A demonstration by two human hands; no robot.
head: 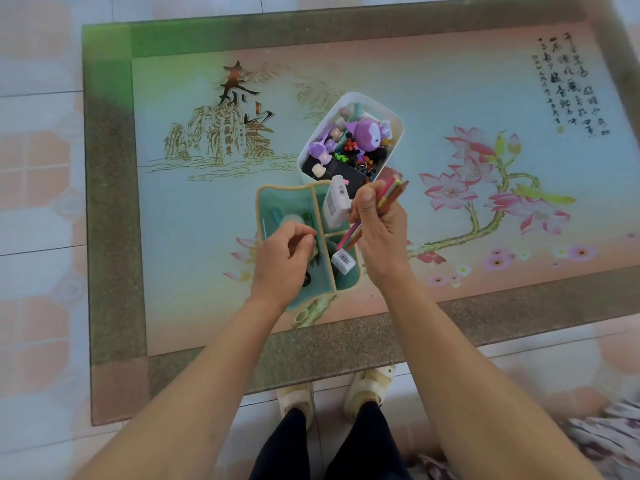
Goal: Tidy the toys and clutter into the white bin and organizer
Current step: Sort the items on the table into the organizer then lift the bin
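Observation:
A white bin (pixel 375 102) stands mid-table, filled with purple toys, beads and small clutter. In front of it sits a teal organizer (pixel 287 195) with compartments. A white bottle (pixel 335 202) leans in its back right compartment and a small barcoded white box (pixel 343 261) lies in the front right one. My right hand (pixel 379 230) grips a bundle of coloured pencils (pixel 389 195), their tips pointing down over the organizer's right side. My left hand (pixel 287 258) hovers over the left compartment with its fingers curled, and nothing shows in it.
The table (pixel 346 344) has a painted glass top with a speckled stone border; its front edge is close to my feet. Tiled floor surrounds it. A patterned cloth (pixel 609 431) lies at the lower right.

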